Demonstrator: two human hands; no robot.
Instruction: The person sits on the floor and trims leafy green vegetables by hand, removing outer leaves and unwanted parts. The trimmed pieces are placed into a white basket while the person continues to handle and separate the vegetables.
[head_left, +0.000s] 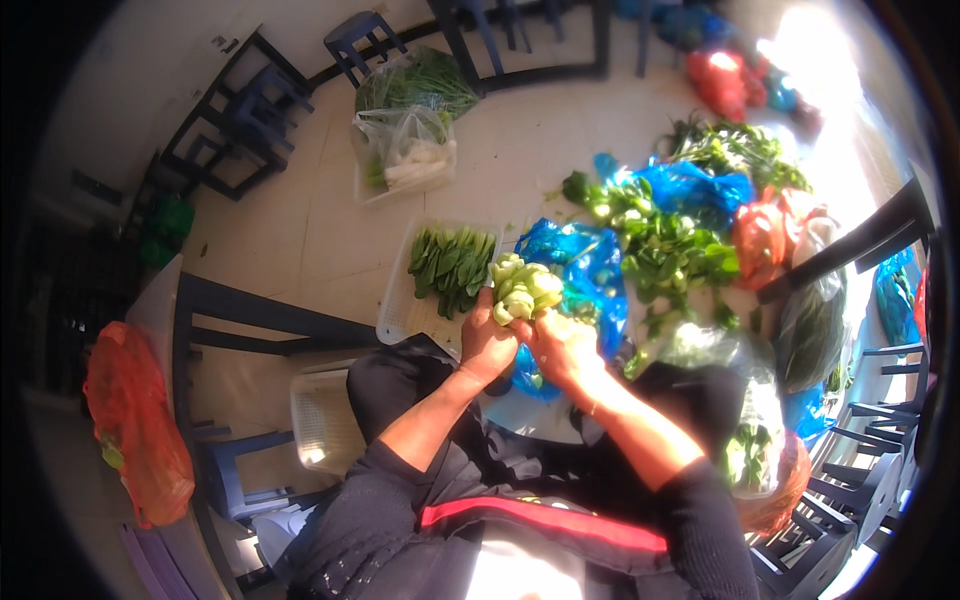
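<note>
Between my two hands is a pale green bunch of bok choy (527,287), held above my lap with its thick stalks upward. My left hand (487,345) is closed on its left side, and my right hand (563,348) grips it from the lower right. The fingertips meet beneath the bunch and are partly hidden. Just beyond my left hand, dark green leafy vegetables (452,265) lie in a white plastic basket (393,305). An opened blue plastic bag (604,262) with greens in it spreads out behind and below my right hand.
Loose leafy greens (680,245) cover the floor at right, among red bags (765,240). Farther off stands a clear bag (405,165) with white vegetables. A second white basket (325,425) sits by my left knee. Dark table legs (270,315) and stools (360,35) stand around.
</note>
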